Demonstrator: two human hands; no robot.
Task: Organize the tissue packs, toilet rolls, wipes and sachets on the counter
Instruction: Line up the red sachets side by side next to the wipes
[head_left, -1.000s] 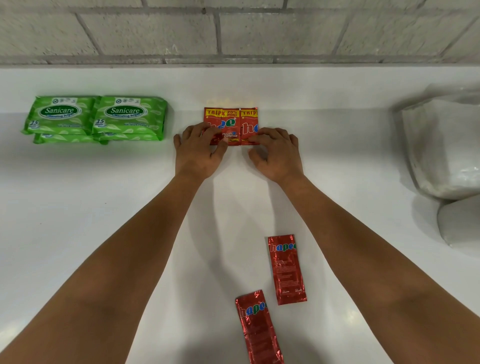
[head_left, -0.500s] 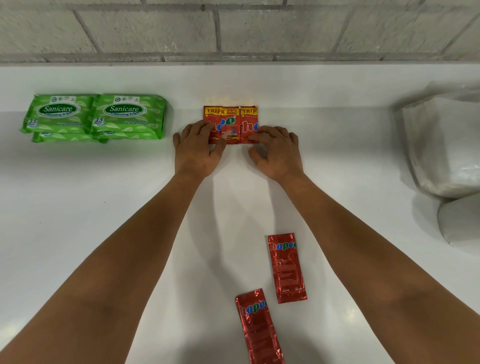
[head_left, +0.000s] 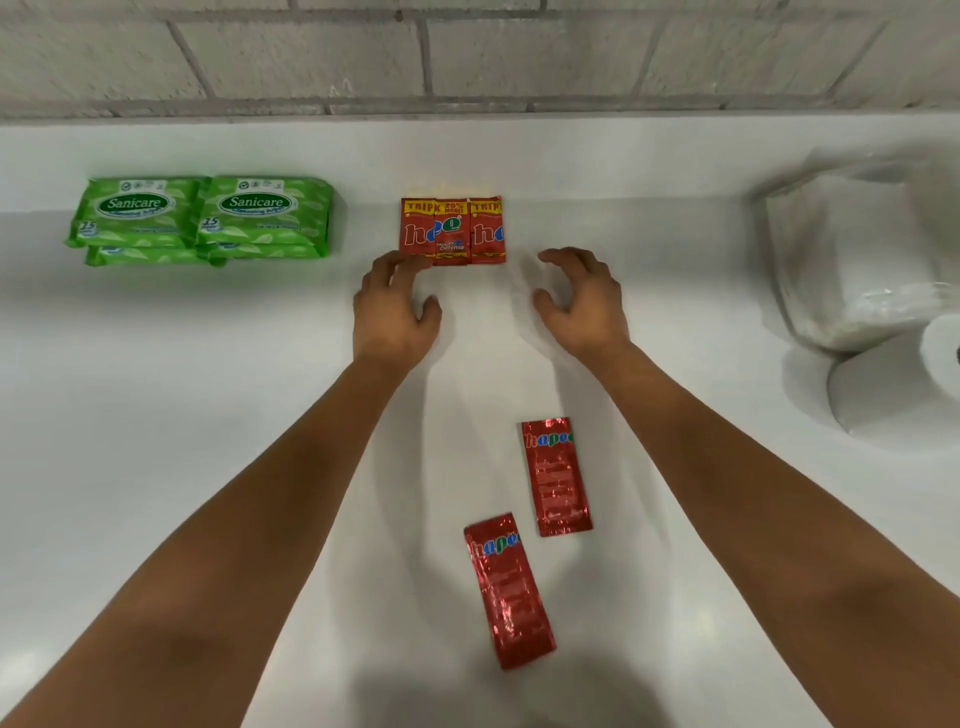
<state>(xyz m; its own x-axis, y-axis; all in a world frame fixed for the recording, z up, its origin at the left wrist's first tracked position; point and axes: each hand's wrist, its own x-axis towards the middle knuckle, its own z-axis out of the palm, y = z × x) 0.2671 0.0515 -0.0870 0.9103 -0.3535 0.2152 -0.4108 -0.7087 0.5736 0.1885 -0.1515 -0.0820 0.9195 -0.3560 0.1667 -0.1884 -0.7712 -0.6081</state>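
Observation:
A row of red sachets lies overlapped at the back middle of the white counter. My left hand hovers just in front of the row, its fingertips at the leftmost sachet's lower corner, holding nothing. My right hand is off the sachets to the right, fingers loosely curled and empty. Two more red sachets lie nearer me: one upright, one slightly tilted. Green wipes packs are stacked at the back left. A clear-wrapped white pack and a toilet roll sit at the right.
A grey block wall runs behind the counter's raised back ledge. Bare counter surface lies between the wipes and the sachet row, and in the left foreground under my left forearm.
Both hands have drawn back from the sachet row; the right hand lifted off and moved right, the left slid toward me. The sachet row stays in place.

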